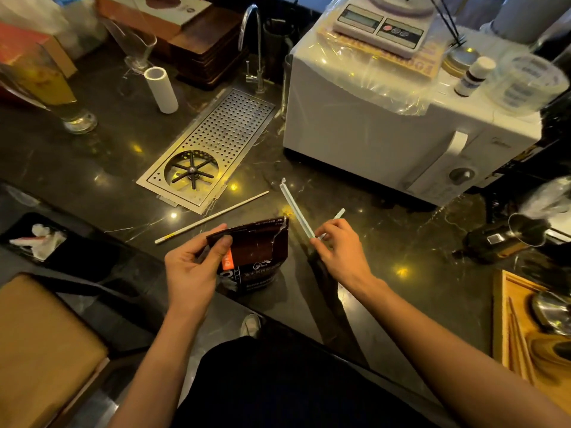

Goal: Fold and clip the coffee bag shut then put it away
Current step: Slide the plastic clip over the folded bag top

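So the left hand (193, 268) has the coffee bag (253, 253) pinched at its top left corner, thumb on the front and fingers curled behind, keeping the dark bag upright on the near edge of the black marble counter (386, 242). The bag's top edge looks torn and uneven, not folded over yet, and there's an orange label down its left side, partly behind the thumb.

The right hand (341, 253) is just to the right of the bag, fingertips pinched on the near end of a long pale sealing clip (296, 210). The clip is sprung open in a V, one bar angling up and away across the counter, the shorter bit poking out past the fingers to the right. It isn't touching the bag.

Farther out, a thin white stick (213, 217) lies flat on the counter beyond the bag, near the corner of a perforated steel rinser tray (222, 134). A white microwave (386, 125) sits off to the right with a kitchen scale (381, 26) on top, and a tall glass (46, 91) stands far left.
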`<state>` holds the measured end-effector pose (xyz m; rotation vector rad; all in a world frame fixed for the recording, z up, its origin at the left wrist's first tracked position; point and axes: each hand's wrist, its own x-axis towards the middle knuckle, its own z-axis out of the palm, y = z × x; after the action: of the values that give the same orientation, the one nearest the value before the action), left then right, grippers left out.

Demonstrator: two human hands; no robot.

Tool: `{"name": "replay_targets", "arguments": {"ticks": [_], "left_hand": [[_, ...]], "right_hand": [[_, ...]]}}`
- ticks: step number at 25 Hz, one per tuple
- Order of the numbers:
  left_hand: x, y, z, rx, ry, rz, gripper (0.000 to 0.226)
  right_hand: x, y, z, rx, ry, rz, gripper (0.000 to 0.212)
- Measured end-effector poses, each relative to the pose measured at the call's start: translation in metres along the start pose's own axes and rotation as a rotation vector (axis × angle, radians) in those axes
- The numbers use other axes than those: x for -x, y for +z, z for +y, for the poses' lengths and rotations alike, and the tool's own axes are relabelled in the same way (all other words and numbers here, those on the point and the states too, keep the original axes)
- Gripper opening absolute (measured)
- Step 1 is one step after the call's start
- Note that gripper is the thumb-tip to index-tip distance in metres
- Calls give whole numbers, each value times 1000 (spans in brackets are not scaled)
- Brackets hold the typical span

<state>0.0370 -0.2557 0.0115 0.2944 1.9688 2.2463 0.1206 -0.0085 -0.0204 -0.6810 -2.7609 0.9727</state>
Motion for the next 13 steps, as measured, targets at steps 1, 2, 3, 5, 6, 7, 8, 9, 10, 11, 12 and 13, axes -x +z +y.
{"name": "replay_targets", "arguments": {"ticks": [1, 2, 3, 5, 6, 7, 8, 9, 10, 11, 12, 13], "left_hand": [[-2, 6, 0, -2, 1, -18, 26], [-5, 14, -1, -4, -3, -39, 24], [-8, 22, -2, -3, -12, -64, 24], [-14, 40, -4, 10, -41, -126, 24], [-18, 48, -5, 9, -51, -161, 24], [-22, 58, -6, 0, -58, -201, 24], [-26, 67, -7, -8, -66, -244, 24], [-30, 78, -9, -11, -78, -292, 22], [-33, 89, -9, -9, -93, -340, 18], [-36, 100, -10, -12, -103, -389, 13], [-39, 111, -10, -20, -112, -436, 11], [-41, 122, -12, -30, -114, -475, 12]], "right_hand": [[3, -9, 2, -72, 30, 48, 9], [8, -19, 4, -131, 61, 98, 6], [12, -28, 5, -191, 96, 144, 4], [23, -49, 8, -338, 173, 225, 4], [28, -59, 9, -415, 203, 259, 5], [34, -69, 10, -486, 221, 296, 5], [40, -79, 11, -549, 232, 334, 6], [46, -89, 12, -606, 238, 373, 6], [51, -98, 14, -660, 238, 404, 6], [56, -105, 14, -703, 237, 429, 6], [60, -111, 15, -724, 234, 453, 7], [63, -116, 16, -725, 231, 470, 8]]}}
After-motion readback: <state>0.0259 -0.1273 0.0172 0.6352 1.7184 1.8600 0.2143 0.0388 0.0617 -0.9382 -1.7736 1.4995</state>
